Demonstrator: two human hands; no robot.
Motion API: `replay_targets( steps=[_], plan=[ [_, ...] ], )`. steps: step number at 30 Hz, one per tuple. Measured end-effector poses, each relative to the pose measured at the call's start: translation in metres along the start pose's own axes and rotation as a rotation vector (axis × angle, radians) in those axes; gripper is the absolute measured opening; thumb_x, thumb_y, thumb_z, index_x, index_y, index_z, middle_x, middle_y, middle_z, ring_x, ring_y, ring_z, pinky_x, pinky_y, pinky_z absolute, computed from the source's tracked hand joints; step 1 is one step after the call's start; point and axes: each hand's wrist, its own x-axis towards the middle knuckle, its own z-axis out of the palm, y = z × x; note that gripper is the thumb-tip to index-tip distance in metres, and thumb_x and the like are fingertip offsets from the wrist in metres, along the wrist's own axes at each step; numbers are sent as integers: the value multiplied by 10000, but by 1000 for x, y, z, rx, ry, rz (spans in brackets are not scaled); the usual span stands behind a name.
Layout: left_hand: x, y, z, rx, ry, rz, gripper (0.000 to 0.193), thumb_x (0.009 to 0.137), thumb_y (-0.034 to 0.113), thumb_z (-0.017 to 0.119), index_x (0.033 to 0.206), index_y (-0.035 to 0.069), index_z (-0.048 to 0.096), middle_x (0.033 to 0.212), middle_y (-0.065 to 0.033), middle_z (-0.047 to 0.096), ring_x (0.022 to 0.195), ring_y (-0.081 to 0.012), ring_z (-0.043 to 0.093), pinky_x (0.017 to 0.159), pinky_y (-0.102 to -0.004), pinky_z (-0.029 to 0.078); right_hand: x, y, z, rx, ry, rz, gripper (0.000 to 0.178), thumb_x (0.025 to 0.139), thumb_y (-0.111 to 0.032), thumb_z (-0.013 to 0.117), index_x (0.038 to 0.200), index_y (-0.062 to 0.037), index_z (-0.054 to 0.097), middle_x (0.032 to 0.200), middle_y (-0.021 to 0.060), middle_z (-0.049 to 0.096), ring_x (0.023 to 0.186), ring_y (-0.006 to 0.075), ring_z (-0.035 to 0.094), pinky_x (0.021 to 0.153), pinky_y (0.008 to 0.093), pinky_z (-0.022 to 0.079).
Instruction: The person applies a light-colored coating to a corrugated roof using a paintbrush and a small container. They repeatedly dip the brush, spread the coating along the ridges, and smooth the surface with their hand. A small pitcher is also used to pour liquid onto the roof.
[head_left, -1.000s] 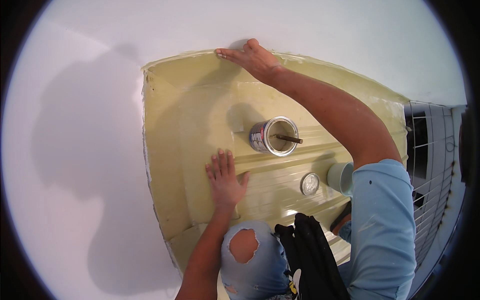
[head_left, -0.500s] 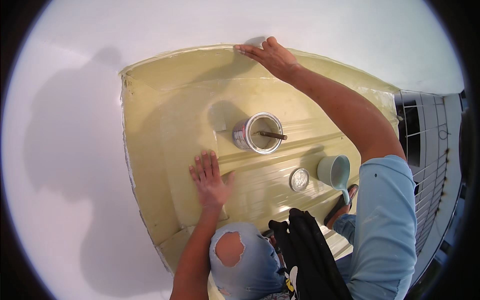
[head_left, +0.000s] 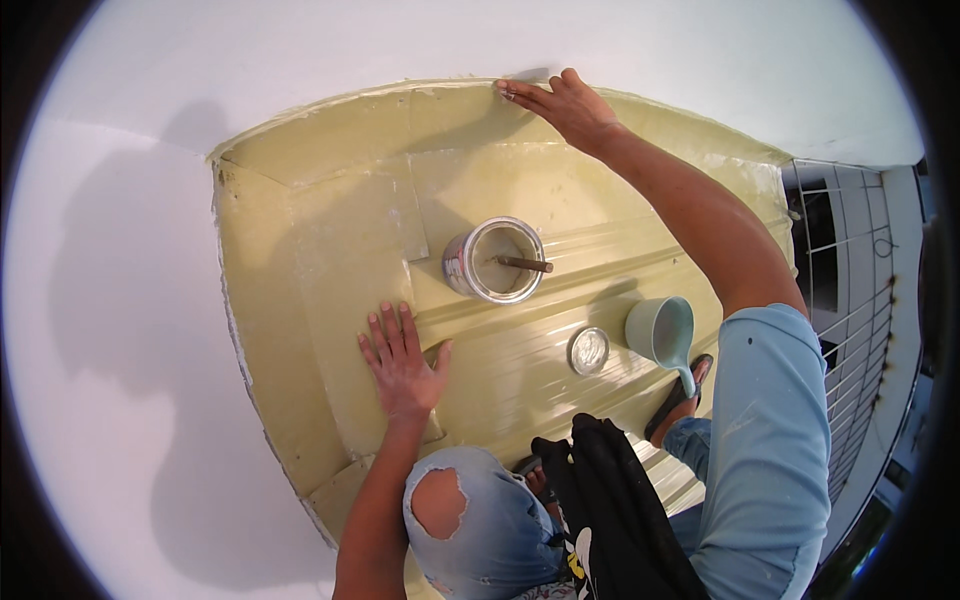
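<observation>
My left hand (head_left: 404, 368) lies flat with its fingers spread on the pale yellow ribbed metal sheet (head_left: 500, 395). At the far side, my right hand (head_left: 580, 112) reaches the seam (head_left: 430, 84) where the yellow surface meets the white wall. Its fingertips are drawn together and point left against that seam; whatever they pinch is too small to make out. Between the two hands stands an open paint can (head_left: 462, 262) holding a greyish mass. A brown stick (head_left: 525, 264) leans in the can, its end over the right rim.
A round metal lid (head_left: 588, 351) and a pale green dipper (head_left: 652, 332) rest near my sandalled foot (head_left: 682, 398). White wall (head_left: 130, 300) bounds the left and far sides. To the right runs a wire grille (head_left: 850, 300). Black cloth (head_left: 610, 500) hangs before me.
My right hand has slid a short way to the right along the seam. The left hand stays on the same spot of the sheet, while the whole view has shifted slightly.
</observation>
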Motion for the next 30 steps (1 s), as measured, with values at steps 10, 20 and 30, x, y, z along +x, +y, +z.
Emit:
replay_targets(
  steps=[10, 20, 30],
  plan=[
    [0, 0, -3, -12, -35, 0, 998, 986, 656, 552, 1699, 83, 152, 1777, -165, 77, 1629, -397, 80, 1301, -634, 58, -27, -10, 16, 226, 60, 58, 835, 958, -79, 612, 1696, -187, 236, 1764, -68, 227, 1058, 184, 575, 988, 366, 433],
    [0, 0, -3, -5, -21, 5, 987, 981, 651, 571, 1692, 79, 195, 1771, -175, 108, 1622, -412, 108, 1297, -638, 79, -7, -28, -6, 305, 215, 82, 857, 956, -36, 592, 1703, -208, 208, 1768, -100, 200, 1110, 186, 555, 1059, 400, 423],
    [0, 1, -6, -20, -66, -16, 968, 992, 631, 560, 1699, 97, 171, 1777, -154, 93, 1631, -390, 82, 1305, -617, 65, -29, -18, 13, 318, 31, 160, 838, 960, -46, 588, 1702, -155, 214, 1767, -66, 206, 1135, 163, 557, 1007, 371, 409]
  ],
)
